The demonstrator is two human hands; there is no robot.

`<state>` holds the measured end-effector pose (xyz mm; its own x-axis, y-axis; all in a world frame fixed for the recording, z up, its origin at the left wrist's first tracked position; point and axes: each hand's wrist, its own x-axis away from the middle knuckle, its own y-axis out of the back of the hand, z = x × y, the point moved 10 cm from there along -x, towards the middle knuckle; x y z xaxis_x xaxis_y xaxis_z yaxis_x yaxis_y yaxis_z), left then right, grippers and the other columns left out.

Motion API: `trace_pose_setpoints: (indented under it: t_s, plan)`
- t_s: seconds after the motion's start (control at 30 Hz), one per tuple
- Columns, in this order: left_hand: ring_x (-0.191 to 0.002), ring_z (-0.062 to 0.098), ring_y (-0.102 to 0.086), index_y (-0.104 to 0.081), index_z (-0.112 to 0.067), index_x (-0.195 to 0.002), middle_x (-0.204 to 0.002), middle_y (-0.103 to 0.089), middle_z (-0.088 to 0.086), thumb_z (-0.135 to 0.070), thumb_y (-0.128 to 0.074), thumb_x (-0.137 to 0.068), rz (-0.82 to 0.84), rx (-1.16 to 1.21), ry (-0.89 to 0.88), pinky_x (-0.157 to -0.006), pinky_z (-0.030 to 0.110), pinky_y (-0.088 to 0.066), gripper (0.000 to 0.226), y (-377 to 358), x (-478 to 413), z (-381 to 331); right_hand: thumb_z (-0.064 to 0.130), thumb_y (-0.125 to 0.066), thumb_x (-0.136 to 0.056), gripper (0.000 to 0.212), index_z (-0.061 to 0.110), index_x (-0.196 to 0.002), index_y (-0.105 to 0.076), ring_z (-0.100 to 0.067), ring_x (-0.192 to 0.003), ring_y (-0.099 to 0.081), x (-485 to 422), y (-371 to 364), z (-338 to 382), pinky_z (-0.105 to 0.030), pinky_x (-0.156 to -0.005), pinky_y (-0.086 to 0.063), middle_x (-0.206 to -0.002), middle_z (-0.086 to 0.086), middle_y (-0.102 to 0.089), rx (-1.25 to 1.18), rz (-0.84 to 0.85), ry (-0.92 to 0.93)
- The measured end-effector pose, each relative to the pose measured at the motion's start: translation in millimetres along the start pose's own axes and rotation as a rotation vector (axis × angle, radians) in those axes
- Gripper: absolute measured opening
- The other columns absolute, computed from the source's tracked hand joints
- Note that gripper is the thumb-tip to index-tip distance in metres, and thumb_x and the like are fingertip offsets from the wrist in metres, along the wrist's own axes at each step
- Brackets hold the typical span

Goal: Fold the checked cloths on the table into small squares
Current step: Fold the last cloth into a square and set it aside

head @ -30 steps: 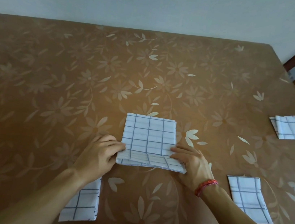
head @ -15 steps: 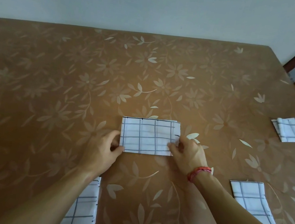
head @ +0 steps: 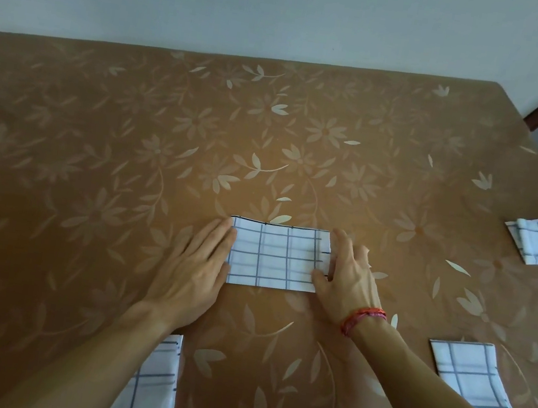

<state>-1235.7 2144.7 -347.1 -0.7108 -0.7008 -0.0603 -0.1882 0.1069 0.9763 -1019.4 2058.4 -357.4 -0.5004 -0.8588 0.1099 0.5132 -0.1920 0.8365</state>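
Flat, straight-fingered and gripping nothing, the left hand and right hand press the oblong checked cloth at its ends; next, one end probably needs pinching and folding across.

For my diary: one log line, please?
middle cloth: folded strip | left hand: flat, left end | right hand: flat, right end

No text, label, brand, number or sign can be read anywhere in the frame. The checked cloth at the centre carries only a grid of dark lines on white, and the counter only a pale flower-and-leaf print on brown.
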Motion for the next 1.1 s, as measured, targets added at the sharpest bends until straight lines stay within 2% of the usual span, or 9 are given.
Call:
trace_pose_setpoints:
  t_s: [0.07,0.17,0.27,0.37,0.47,0.6,0.73,0.9,1.1]
  plan:
    - [-0.148,0.017,-0.019,-0.034,-0.008,-0.149,-0.160,-0.024,0.003,-0.033,-0.021,-0.098,0.058,-0.041,-0.012,-0.116,0.044,-0.024,0.058,-9,-2,2,0.024,-0.063,-0.082,0.057,0.020,-0.135,-0.043,-0.026,-0.083,-0.055,1,9,14,-0.037,-0.069,-0.050,-0.111,-0.005,-0.042,0.075,-0.086,0.065]
    - [-0.149,0.011,0.002,-0.020,-0.013,-0.154,-0.162,-0.004,-0.001,-0.037,-0.004,-0.097,0.128,-0.117,-0.037,-0.119,0.037,-0.007,0.063,-25,-5,5,0.027,-0.063,-0.083,0.050,0.016,-0.130,-0.052,-0.028,-0.102,-0.051,6,11,59,-0.042,-0.084,-0.049,-0.119,-0.009,-0.050,0.162,-0.190,0.305]
    - [-0.149,0.012,0.004,-0.016,-0.015,-0.154,-0.162,-0.002,0.000,-0.038,-0.002,-0.098,0.144,-0.147,-0.048,-0.118,0.035,-0.001,0.062,-30,-5,6,0.028,-0.053,-0.090,0.055,0.012,-0.142,-0.044,-0.032,-0.134,-0.040,5,-27,95,-0.044,-0.107,-0.039,-0.147,-0.014,-0.040,0.230,-0.039,0.468]
    - [-0.148,0.017,-0.012,-0.027,-0.010,-0.151,-0.160,-0.017,0.006,-0.036,-0.011,-0.099,0.125,-0.160,-0.057,-0.117,0.038,-0.015,0.061,-25,-6,5,0.031,-0.038,-0.098,0.064,0.009,-0.154,-0.019,-0.029,-0.150,-0.007,-1,-71,113,-0.041,-0.122,-0.012,-0.162,-0.015,-0.010,0.328,0.126,0.543]
    - [-0.146,0.022,-0.024,-0.033,-0.003,-0.147,-0.156,-0.028,0.012,-0.035,-0.014,-0.100,0.138,-0.173,-0.069,-0.115,0.044,-0.028,0.061,-22,-6,6,0.039,-0.022,-0.100,0.066,0.009,-0.156,-0.004,-0.024,-0.151,0.006,-7,-96,113,-0.038,-0.122,0.001,-0.164,-0.011,0.004,0.408,0.195,0.537]
    - [-0.148,0.021,-0.015,-0.024,-0.004,-0.151,-0.159,-0.018,0.010,-0.037,-0.010,-0.100,0.167,-0.182,-0.067,-0.117,0.044,-0.024,0.062,-25,-5,8,0.050,-0.005,-0.097,0.070,0.011,-0.155,0.000,-0.021,-0.151,0.010,-8,-108,102,-0.037,-0.121,0.008,-0.164,-0.009,0.006,0.454,0.210,0.494]
    - [-0.149,0.020,-0.013,-0.021,-0.005,-0.151,-0.160,-0.016,0.010,-0.038,-0.008,-0.100,0.188,-0.193,-0.077,-0.118,0.043,-0.022,0.062,-27,-5,8,0.058,-0.004,-0.096,0.074,0.015,-0.155,0.003,-0.018,-0.150,0.014,-10,-110,96,-0.038,-0.121,0.008,-0.164,-0.005,0.009,0.454,0.227,0.460]
    - [-0.147,0.012,0.017,0.008,-0.012,-0.152,-0.160,0.015,0.001,-0.044,0.010,-0.094,0.207,-0.138,-0.041,-0.121,0.036,0.003,0.066,-35,-4,15,0.068,0.002,-0.093,0.080,0.017,-0.153,0.015,-0.012,-0.146,0.024,-8,-75,46,-0.038,-0.121,0.011,-0.160,0.002,0.021,0.498,0.228,0.395]
    - [-0.146,0.011,0.022,0.012,-0.014,-0.152,-0.159,0.020,0.000,-0.044,0.014,-0.091,0.206,-0.128,-0.031,-0.120,0.034,0.007,0.068,-37,-6,15,0.067,0.005,-0.091,0.081,0.016,-0.153,0.017,-0.013,-0.146,0.025,-8,-58,26,-0.040,-0.122,0.010,-0.160,0.002,0.023,0.546,0.282,0.355]
